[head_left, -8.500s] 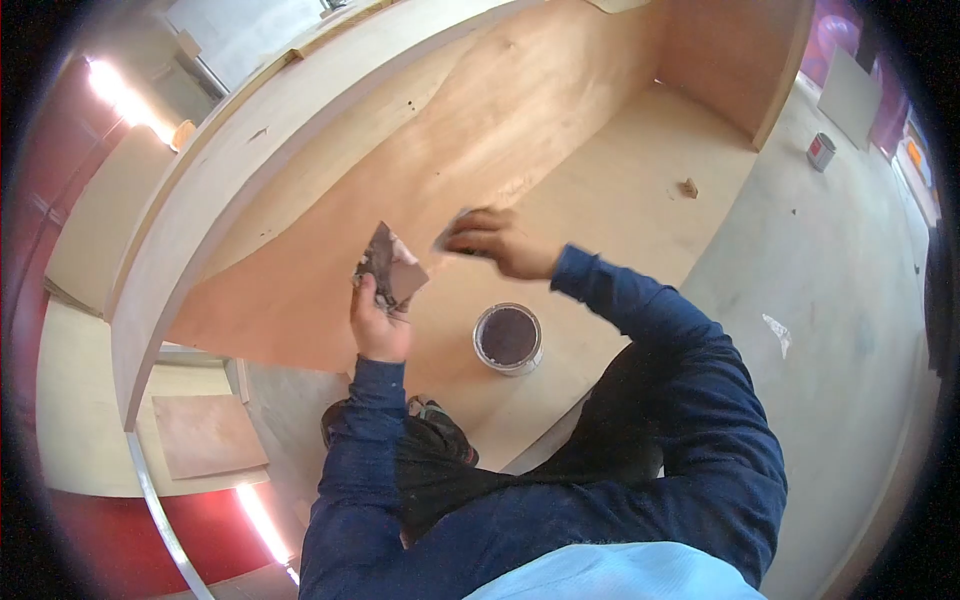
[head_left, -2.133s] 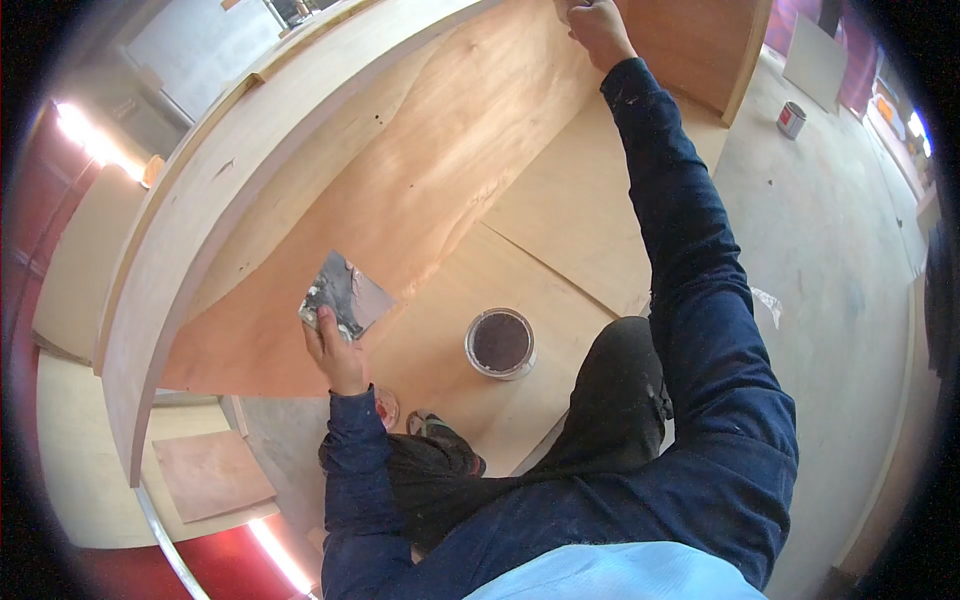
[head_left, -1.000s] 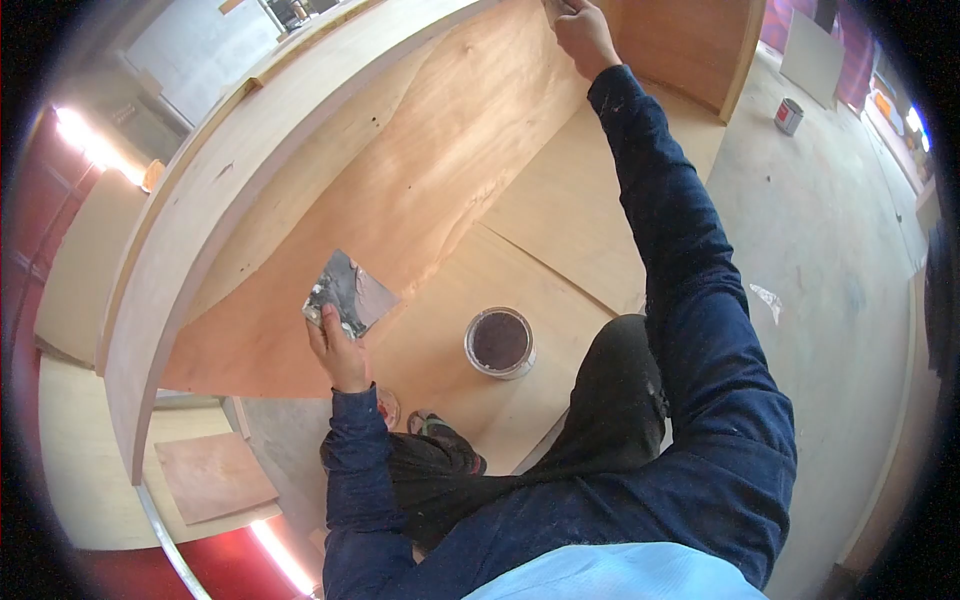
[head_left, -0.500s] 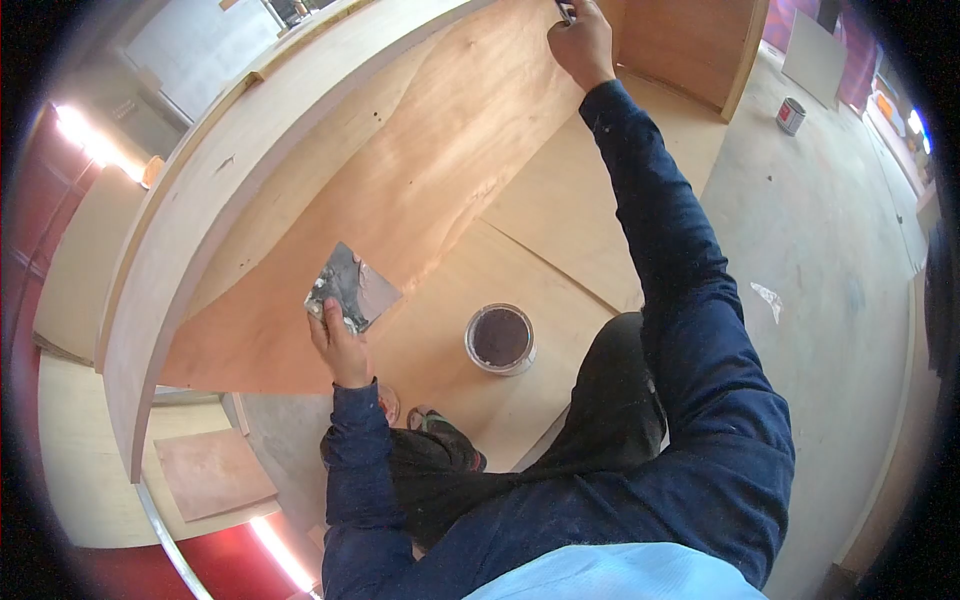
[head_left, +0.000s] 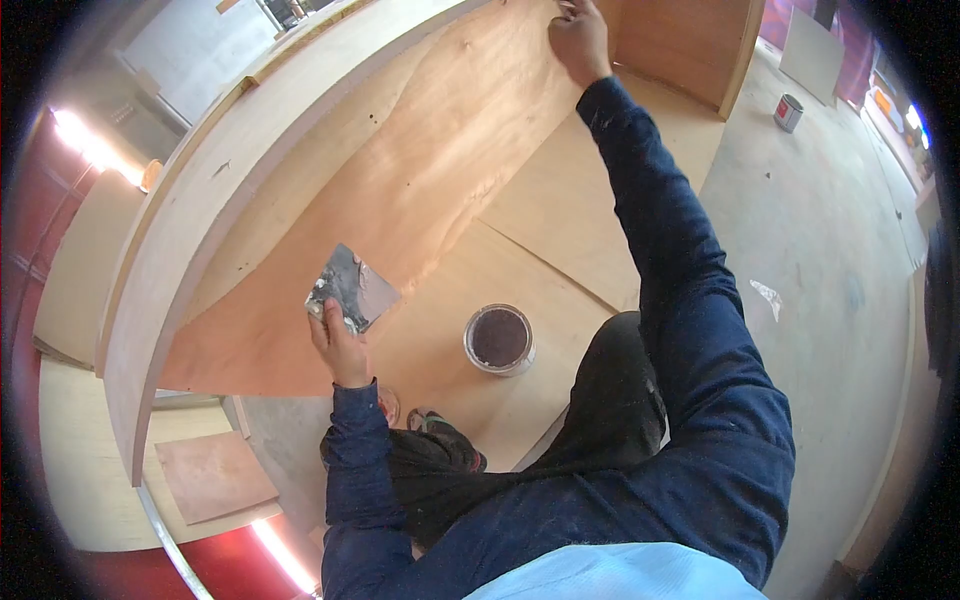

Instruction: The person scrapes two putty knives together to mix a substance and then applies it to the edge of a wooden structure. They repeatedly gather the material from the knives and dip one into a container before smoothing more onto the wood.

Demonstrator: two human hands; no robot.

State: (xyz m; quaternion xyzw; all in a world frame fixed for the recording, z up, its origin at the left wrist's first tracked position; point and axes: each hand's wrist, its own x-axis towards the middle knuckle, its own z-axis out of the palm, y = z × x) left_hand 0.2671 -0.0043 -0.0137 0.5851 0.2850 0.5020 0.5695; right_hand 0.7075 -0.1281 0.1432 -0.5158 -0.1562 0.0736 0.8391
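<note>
My left hand [head_left: 343,345] holds a flat, roughly square plate [head_left: 360,290] smeared with grey and pinkish paste, its thumb on the face. At the top edge my right hand [head_left: 581,45] is closed on a small tool whose shape is mostly out of view, close to the curved wooden piece. An open round tub [head_left: 499,340] of dark brownish material stands on the plywood below, right of the plate. The inner plywood face [head_left: 400,200] of the curved piece stretches between my hands.
The curved wooden rim [head_left: 190,220] arches along the left and top. A wooden end panel [head_left: 675,50] stands at the upper right. Beyond it a small can [head_left: 788,113] sits on the grey floor [head_left: 820,350]. A loose board [head_left: 215,475] lies at the lower left.
My right hand has shifted slightly left and up, and less of its tool shows. My left hand and the plate have barely moved.
</note>
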